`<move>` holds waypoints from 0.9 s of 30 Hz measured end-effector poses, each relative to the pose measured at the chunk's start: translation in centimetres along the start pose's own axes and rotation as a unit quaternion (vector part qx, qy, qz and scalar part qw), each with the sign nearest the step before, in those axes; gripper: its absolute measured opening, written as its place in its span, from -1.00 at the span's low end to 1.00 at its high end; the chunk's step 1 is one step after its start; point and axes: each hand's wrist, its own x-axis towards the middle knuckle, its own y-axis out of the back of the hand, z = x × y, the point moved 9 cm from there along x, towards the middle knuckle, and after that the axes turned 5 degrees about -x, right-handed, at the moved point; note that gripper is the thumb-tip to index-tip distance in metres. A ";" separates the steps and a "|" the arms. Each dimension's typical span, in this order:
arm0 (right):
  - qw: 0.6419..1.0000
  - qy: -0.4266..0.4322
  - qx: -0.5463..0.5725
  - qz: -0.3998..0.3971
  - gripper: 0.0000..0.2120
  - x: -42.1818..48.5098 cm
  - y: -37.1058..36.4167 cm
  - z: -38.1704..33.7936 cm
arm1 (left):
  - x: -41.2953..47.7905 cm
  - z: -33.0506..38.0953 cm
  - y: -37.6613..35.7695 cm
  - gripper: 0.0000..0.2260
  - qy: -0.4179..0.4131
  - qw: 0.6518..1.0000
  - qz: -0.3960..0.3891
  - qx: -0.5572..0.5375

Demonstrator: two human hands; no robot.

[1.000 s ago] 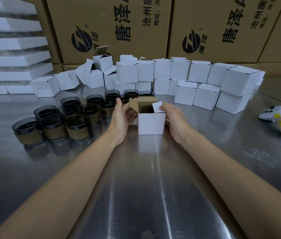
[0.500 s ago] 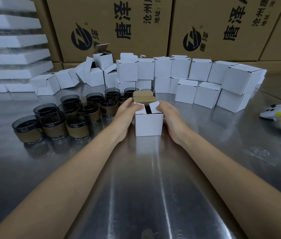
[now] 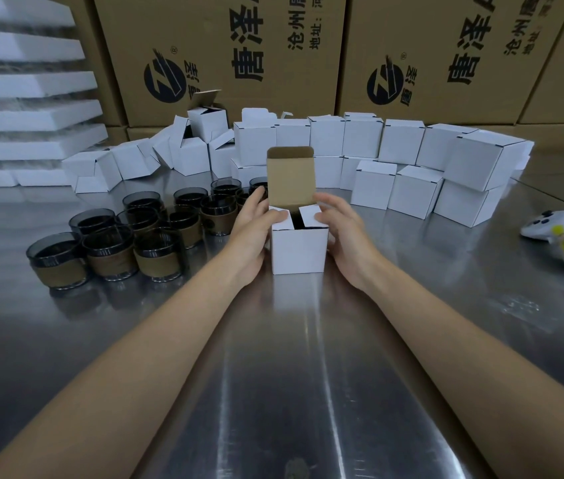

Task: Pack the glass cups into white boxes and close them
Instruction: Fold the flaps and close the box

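Right, on the shiny steel table (image 3: 291, 375) the small white cardboard box (image 3: 299, 250) stands upright, brown-lined lid raised, both side flaps folded inward. The dark gap between them hides its contents. Now the left hand (image 3: 251, 233) wraps the box's left side, thumb pressing that flap, and the right hand (image 3: 346, 236) mirrors it. Just left cluster the smoky glass cups (image 3: 118, 250), brown-banded. Behind them, closed white boxes (image 3: 412, 167) sit stacked.

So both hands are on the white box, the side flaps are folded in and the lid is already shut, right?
Not quite. The head view shows the lid standing upright, not shut. Both the left hand and right hand are on the box, with the side flaps folded in.
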 end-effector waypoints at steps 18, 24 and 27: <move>0.986 0.017 -0.090 -0.141 -0.67 -0.4 -1.3 0.4 | -1.1 0.2 -0.1 -0.72 -0.003 0.998 0.008 0.061; 0.980 0.095 -0.160 -0.069 -0.79 -0.8 -1.2 -0.8 | -1.7 0.6 -1.3 -0.73 -0.077 0.985 -0.063 0.141; 0.975 0.119 -0.181 -0.045 -0.85 -0.7 -1.1 -1.4 | -1.7 0.5 -1.5 -0.66 -0.093 0.974 -0.071 0.194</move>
